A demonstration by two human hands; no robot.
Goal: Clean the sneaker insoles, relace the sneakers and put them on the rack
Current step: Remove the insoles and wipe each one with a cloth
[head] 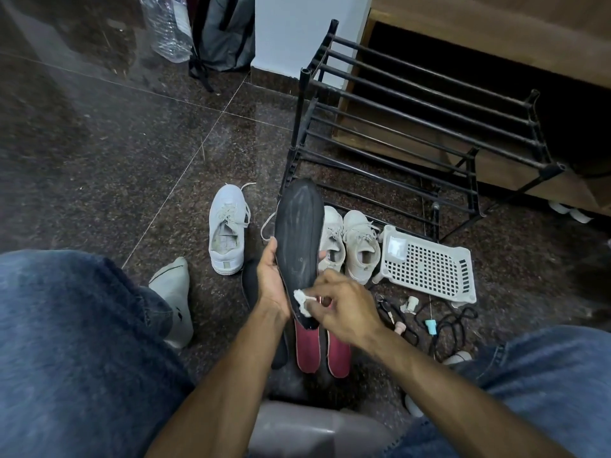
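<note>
My left hand (pixel 270 279) grips a long black insole (pixel 299 233) by its left edge and holds it upright above the floor. My right hand (pixel 344 309) pinches a small white wad of cloth (pixel 302 300) against the insole's heel end. Two red insoles (pixel 307 348) lie on the floor under my hands, and another black insole (pixel 249 279) lies behind my left hand. One white sneaker (pixel 228 229) stands alone on the left. A pair of white sneakers (pixel 358 246) stands beside the black metal shoe rack (pixel 429 127), partly hidden by the held insole.
A white perforated plastic tray (pixel 429 266) lies right of the sneakers, with black cords (pixel 453 325) and small parts in front of it. A grey backpack (pixel 228 31) and plastic bottle (pixel 170 28) stand at the far wall. My sock foot (pixel 175 292) rests on the dark tiled floor.
</note>
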